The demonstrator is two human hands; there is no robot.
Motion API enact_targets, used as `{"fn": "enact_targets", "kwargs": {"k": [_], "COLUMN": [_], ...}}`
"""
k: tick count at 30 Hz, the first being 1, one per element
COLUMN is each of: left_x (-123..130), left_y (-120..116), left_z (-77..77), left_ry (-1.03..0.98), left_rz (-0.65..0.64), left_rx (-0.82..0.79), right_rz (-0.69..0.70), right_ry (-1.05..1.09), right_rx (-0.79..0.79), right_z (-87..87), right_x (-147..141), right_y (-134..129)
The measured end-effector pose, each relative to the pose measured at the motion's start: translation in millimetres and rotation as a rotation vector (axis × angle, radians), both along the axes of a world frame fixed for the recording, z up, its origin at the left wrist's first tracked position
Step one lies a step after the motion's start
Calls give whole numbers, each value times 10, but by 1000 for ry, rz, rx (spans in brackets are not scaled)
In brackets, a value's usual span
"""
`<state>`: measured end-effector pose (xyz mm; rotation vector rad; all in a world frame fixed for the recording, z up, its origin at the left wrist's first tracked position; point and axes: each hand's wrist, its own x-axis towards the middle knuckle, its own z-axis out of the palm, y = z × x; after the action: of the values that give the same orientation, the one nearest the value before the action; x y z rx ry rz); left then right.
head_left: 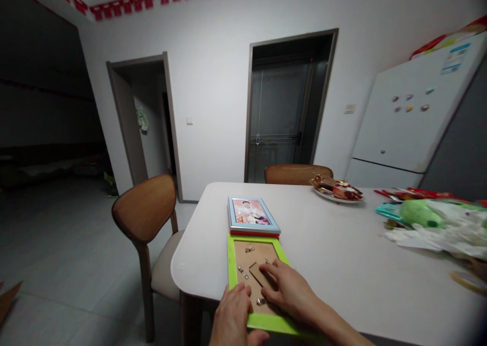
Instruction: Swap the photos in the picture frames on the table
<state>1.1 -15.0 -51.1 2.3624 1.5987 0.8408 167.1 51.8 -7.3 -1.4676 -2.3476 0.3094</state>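
Observation:
A lime-green picture frame [232, 261] lies face down at the table's near edge, its brown backing board [262, 245] facing up. Metal clips [242, 272] sit around the board, and a dark-edged stand flap [255, 274] shows in the middle. My left hand [233, 313] grips the frame's near left corner, fingers bent over the border and thumb by the bottom edge. On the board rests my right hand [287, 287], thumb and index finger apart beside the flap, covering its right part. Just beyond lies a light-blue picture frame [253, 215] with a photo face up, on something red.
A plate [338, 196] with wrapped items stands at the table's far side. Right of it lie a green plush toy [420, 214], white plastic bags [449, 229] and a tape roll [470, 281]. Wooden chairs [146, 211] stand left and behind; a white fridge [411, 112] is at right.

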Motion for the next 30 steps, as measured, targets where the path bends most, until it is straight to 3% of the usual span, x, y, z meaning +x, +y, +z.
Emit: {"fn": "enact_targets", "kwargs": {"k": [6,10,14,16,18,22,25,30], "left_x": [23,24,6,-87,-260,-704,-933,-1089], "left_y": [16,103,262,309,311,246,229,304], "left_z": [36,220,454,524,542,444,332,264], "left_ry": [-224,-582,-1026,-1189,-1272,-1265,-1042,-738], "left_rz": [-36,77,80,104,138,263,369,474], "left_rx": [-40,-122,-261,-275,-274,-285,-292,-282], "right_rz": [-41,-56,8,62,31,-203,-295,-324], "right_ry": [17,45,160,224,229,56,-49,-20], "right_rx": [-14,20,46,35,29,31,-10,-43], "right_z": [80,311,545,573,512,191,-50,-140], "right_x": [10,-22,-144,-160,-91,214,380,427], "right_y": [69,28,-70,-59,11,206,280,315]}}
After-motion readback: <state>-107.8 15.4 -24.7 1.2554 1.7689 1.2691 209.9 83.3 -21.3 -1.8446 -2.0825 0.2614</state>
